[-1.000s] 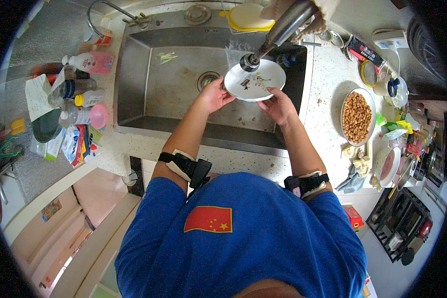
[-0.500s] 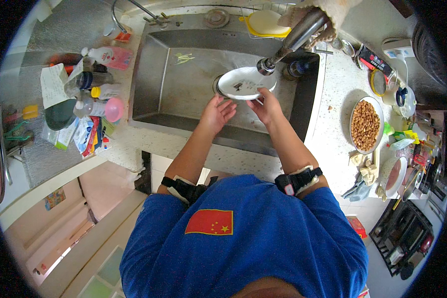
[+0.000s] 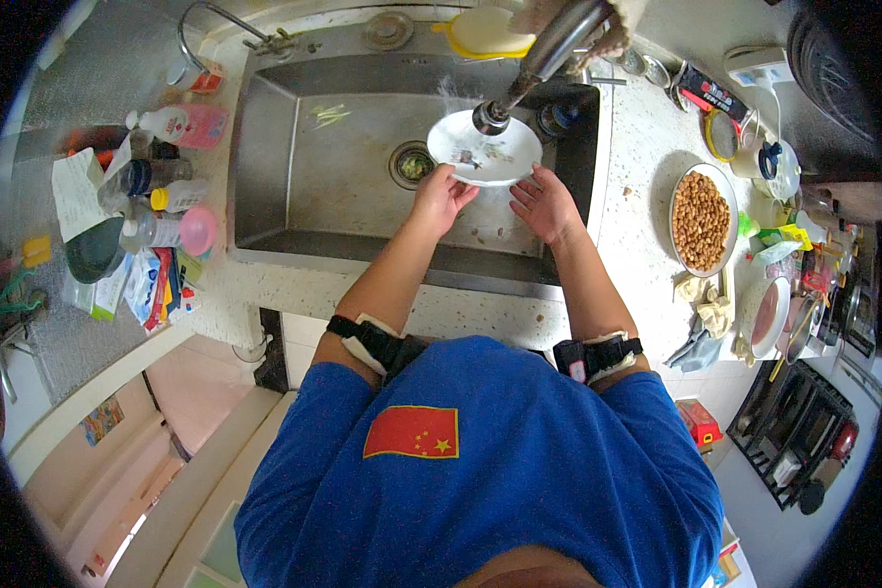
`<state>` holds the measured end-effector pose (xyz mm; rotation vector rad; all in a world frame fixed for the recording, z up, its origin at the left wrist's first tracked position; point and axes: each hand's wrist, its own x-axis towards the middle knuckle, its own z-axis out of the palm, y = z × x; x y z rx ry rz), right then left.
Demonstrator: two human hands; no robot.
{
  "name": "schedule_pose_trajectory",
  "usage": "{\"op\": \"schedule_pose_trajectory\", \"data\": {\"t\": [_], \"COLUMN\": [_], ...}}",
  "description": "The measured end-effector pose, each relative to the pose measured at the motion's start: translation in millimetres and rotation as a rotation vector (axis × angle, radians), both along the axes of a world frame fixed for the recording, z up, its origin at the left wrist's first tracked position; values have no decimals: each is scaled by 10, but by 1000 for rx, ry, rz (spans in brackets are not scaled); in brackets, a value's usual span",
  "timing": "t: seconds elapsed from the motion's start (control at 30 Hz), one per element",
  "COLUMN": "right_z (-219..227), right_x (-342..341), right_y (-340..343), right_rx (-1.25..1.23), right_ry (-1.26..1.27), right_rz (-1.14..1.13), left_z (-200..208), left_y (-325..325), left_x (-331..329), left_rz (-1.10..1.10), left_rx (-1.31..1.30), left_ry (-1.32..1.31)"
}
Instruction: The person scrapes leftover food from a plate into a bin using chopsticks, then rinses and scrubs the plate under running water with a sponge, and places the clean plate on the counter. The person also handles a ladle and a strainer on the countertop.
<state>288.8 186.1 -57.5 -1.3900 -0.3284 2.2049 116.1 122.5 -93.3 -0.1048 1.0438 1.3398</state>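
A white shallow dish (image 3: 505, 169) with a faint printed pattern is held tilted over the right half of the sink, under the faucet head (image 3: 491, 118). My left hand (image 3: 443, 203) grips its near left rim, thumb at the edge and fingers below. At the near right rim is my right hand (image 3: 547, 204), its thumb against the edge and its fingers partly spread below. Water splashes beside the faucet, behind the dish.
The steel sink (image 3: 265, 157) has green scraps (image 3: 330, 117) on its floor and more in the drain (image 3: 412, 165). Bottles, including a pink one (image 3: 191, 125), crowd the left counter. A plate of peanuts (image 3: 704, 218) stands on the right counter, with a grey cloth (image 3: 694, 345) nearby.
My left hand has come onto the dish's rim; before, it was open beside it. My right hand has shifted round to the right edge. The dish has turned and uncovered the drain.
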Motion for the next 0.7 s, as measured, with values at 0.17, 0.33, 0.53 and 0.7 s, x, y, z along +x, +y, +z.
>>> {"op": "schedule_pose_trajectory", "data": {"t": [0.17,0.33,0.53,0.7], "right_z": [180,305,182,122], "right_x": [213,469,598,554], "right_y": [-84,-145,-150,-210], "right_rx": [46,119,61,11], "right_ry": [21,-18,-84,-111], "right_rz": [-4,-12,-16,28], "left_z": [-7,192,321,33], "left_y": [189,-110,-426,20], "left_x": [20,-189,171,449], "left_rz": [225,204,23,126], "left_rx": [-87,-193,-181,-209], "left_ry": [344,633,327,54]}}
